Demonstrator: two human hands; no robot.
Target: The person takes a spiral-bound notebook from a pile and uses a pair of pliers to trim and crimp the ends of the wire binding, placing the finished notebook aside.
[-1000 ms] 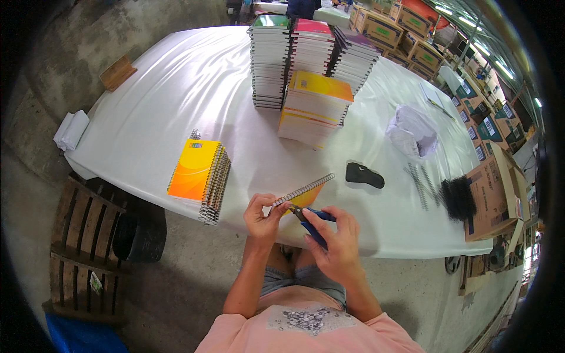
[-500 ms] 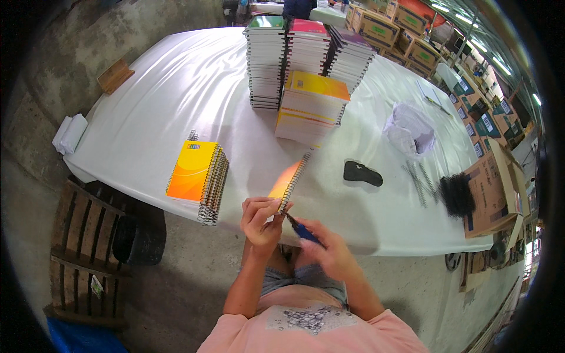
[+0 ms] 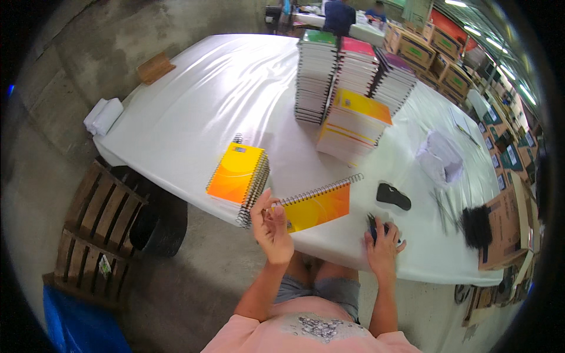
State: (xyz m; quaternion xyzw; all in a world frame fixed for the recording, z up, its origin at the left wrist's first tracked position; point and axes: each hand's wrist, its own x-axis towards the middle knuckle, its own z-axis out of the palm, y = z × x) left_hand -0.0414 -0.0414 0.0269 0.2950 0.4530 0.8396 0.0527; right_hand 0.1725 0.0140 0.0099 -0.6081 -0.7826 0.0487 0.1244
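My left hand (image 3: 272, 234) pinches one end of a yellow-orange spiral notebook (image 3: 321, 207), its wire coil along the upper edge. The coil's far end sticks out past the cover. At the table's front edge, my right hand (image 3: 385, 249) rests over a pair of pliers (image 3: 372, 221), its fingers around the blue handles and the dark jaws pointing away. To the left lies a stack of yellow-orange spiral notebooks (image 3: 235, 170), with coil ends protruding at its corners. A black, shoe-sole-shaped object (image 3: 393, 196) sits just beyond my right hand.
Tall notebook stacks (image 3: 315, 76) and a yellow-topped stack (image 3: 356, 120) stand at the back on the white-covered table (image 3: 235, 88). On the right are a white plastic-lined container (image 3: 440, 159), loose wire coils (image 3: 444, 212) and a carton (image 3: 509, 226) spilling black coils. People sit far behind.
The notebook has turned from steeply tilted to nearly sideways, its cover now showing. My right hand has carried the pliers away from the coil, rightward to the table. The whole view has shifted.
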